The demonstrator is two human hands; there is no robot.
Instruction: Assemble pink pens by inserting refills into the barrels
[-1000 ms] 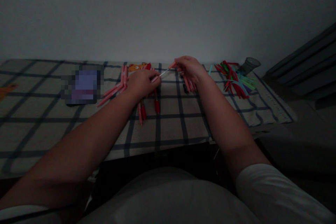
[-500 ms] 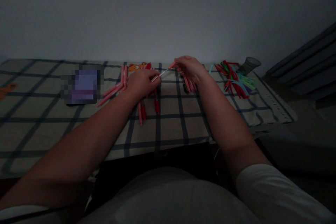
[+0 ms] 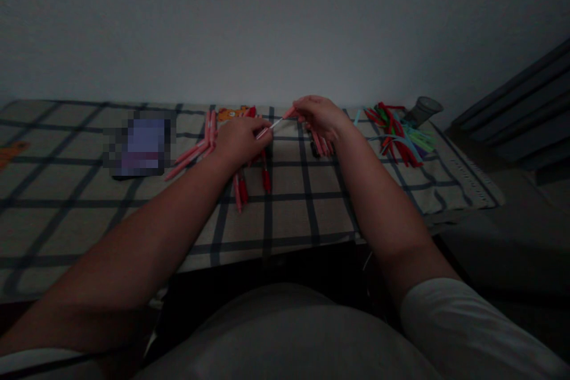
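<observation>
My left hand [image 3: 243,139] is closed around the lower end of a slim pink pen part, whose clear tip shows past the fingers. A thin whitish rod [image 3: 276,124] runs up and right from it into a pink tube [image 3: 290,111], which my right hand [image 3: 317,114] pinches between thumb and fingertips. Below my left hand lie several pink and red pens [image 3: 266,179], partly covered by it. Several pink pieces [image 3: 327,145] lie under my right hand. To the left rest long pink tubes [image 3: 191,153].
A phone-like device [image 3: 142,145], blurred out, lies at left on the checked tablecloth [image 3: 289,214]. At right sits a heap of red, green and blue strips [image 3: 396,136] beside a grey cup [image 3: 424,110]. A brown bear figure [image 3: 229,114] lies by the wall.
My right hand has shifted slightly left and down toward my left hand, so a little less of the thin rod shows. My left hand stays in place.
</observation>
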